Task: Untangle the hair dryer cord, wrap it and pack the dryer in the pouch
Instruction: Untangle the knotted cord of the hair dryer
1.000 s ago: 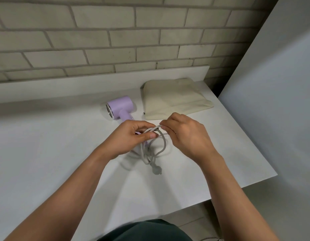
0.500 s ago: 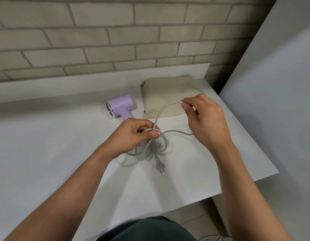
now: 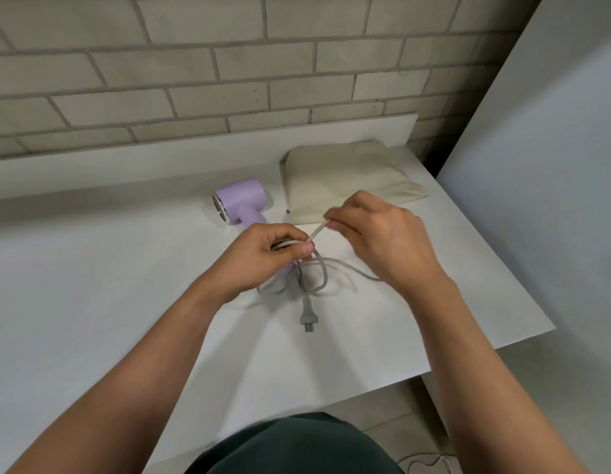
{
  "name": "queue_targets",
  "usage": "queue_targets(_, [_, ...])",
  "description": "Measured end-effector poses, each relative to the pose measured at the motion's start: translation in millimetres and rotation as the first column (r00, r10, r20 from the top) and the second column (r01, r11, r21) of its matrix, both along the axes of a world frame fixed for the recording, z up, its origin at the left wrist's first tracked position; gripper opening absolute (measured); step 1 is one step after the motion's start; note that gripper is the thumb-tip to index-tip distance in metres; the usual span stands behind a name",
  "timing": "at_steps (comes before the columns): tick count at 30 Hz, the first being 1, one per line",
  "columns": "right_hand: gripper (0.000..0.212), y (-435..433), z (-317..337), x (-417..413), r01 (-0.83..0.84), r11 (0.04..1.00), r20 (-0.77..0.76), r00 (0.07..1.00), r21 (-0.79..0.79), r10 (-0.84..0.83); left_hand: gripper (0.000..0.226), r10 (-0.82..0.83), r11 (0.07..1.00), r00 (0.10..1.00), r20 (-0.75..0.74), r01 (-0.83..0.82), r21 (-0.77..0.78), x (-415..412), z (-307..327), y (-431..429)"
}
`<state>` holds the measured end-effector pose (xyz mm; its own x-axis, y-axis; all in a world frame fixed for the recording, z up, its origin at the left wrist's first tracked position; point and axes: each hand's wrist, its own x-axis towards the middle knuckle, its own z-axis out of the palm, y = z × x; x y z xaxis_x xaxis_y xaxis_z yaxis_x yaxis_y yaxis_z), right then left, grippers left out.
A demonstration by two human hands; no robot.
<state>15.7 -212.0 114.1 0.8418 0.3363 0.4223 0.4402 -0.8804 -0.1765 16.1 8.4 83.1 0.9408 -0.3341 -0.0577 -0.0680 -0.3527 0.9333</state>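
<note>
A lilac hair dryer (image 3: 241, 203) lies on the white table (image 3: 92, 285), its handle running under my left hand. Its grey cord (image 3: 326, 275) loops loosely on the table below my hands, and the plug (image 3: 307, 319) lies flat nearer to me. My left hand (image 3: 263, 258) pinches a bunch of cord loops by the handle end. My right hand (image 3: 379, 234) pinches a strand of the cord between thumb and fingers, stretched short toward the left hand. The cream fabric pouch (image 3: 348, 179) lies flat behind my right hand.
A brick wall (image 3: 229, 63) with a white ledge runs along the back of the table. A pale panel (image 3: 536, 200) stands close on the right. The table's right and front edges are near, with floor and a thin cable (image 3: 424, 461) below.
My right hand, which had pulled a strand up and away to the right over the pouch, has come back left toward my left hand. The plug has slid slightly nearer to me.
</note>
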Motion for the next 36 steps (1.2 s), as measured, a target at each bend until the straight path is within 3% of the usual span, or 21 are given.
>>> queue_targets(3, [0.024,-15.2,7.5,6.8,0.101,0.988,0.052,0.993,0.118,-0.108,0.012,0.016,0.999,1.000,0.010,-0.016,0.031,-1.9,-0.3,6.1])
queue_targets(9, [0.025,-22.8,8.6,10.1,0.131,0.930,0.096,0.980,0.344,-0.174,0.014,0.041,0.994,0.991,0.128,-0.054,0.099,-1.4,3.4,8.5])
queue_targets(13, [0.022,-27.4,2.6,8.8,0.212,0.938,-0.047,0.977,0.275,-0.207,0.014,0.103,0.995,0.988,0.117,-0.104,0.002,0.0,1.2,9.2])
queue_targets(15, [0.028,-27.6,-0.6,6.0,0.128,0.978,-0.103,0.988,0.164,-0.112,0.013,0.106,0.994,0.987,0.122,-0.107,0.005,-0.2,0.6,8.9])
queue_targets(18, [0.047,-13.7,-5.9,0.2,-0.120,0.986,-0.203,0.969,0.120,0.143,0.010,0.099,0.995,0.988,0.121,-0.100,0.003,-0.1,1.6,5.3])
queue_targets(20, [0.040,1.0,-10.9,-2.4,-0.186,0.978,-0.226,0.953,0.097,0.204,0.011,0.098,0.995,0.986,0.131,-0.098,-0.008,1.2,2.5,2.8])
queue_targets(24, [0.025,11.4,-10.8,-3.6,-0.140,0.985,-0.162,0.974,0.104,0.156,0.015,0.051,0.999,0.996,0.077,-0.051,0.007,2.5,3.1,4.4])
queue_targets(28, [0.028,4.1,-5.5,-1.4,-0.126,0.965,-0.034,0.990,0.229,0.137,0.013,0.065,0.997,0.994,0.090,-0.069,0.039,5.2,-1.6,9.4])
queue_targets(32, [0.019,-2.6,10.9,3.4,-0.111,0.893,0.190,0.981,0.436,0.029,0.011,0.108,0.992,0.990,0.091,-0.113,0.053,8.7,-8.3,15.1])
queue_targets(36, [0.021,-15.4,25.2,6.1,-0.060,0.858,0.204,0.978,0.510,-0.053,0.011,0.136,0.991,0.990,0.039,-0.135,-0.020,8.4,-11.6,16.3])
